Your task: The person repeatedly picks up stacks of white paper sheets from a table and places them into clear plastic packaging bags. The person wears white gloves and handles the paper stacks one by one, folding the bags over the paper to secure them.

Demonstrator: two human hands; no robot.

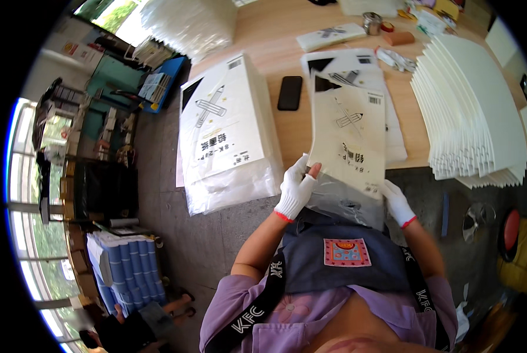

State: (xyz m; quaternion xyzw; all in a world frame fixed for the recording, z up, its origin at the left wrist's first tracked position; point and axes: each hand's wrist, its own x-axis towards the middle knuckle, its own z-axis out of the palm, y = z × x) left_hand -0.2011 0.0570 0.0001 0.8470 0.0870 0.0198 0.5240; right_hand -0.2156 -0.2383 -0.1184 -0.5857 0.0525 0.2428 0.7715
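Note:
A clear plastic packet of paper (pixel 347 138), printed with crossed pencils, is tilted up in front of me over the table's near edge. My left hand (pixel 296 191), in a white glove with a red cuff and a bare thumb, grips its left edge, thumb on top. At the lower right edge my right hand (pixel 397 205), also gloved, holds the packet, its fingers partly hidden. Behind it similar packets (pixel 394 126) lie on the table. To the left stands a thick stack of the same packets (pixel 228 126), its clear bag ends hanging toward me. A black phone (pixel 290 93) lies between.
White fanned-out sheets (pixel 472 112) pile up on the right of the wooden table (pixel 263 35). Farther back are a plastic-wrapped bundle (pixel 187 26), a metal tin (pixel 372 23), a brownish block (pixel 399 38) and a loose glove (pixel 396 59). A person (pixel 128 326) is at lower left.

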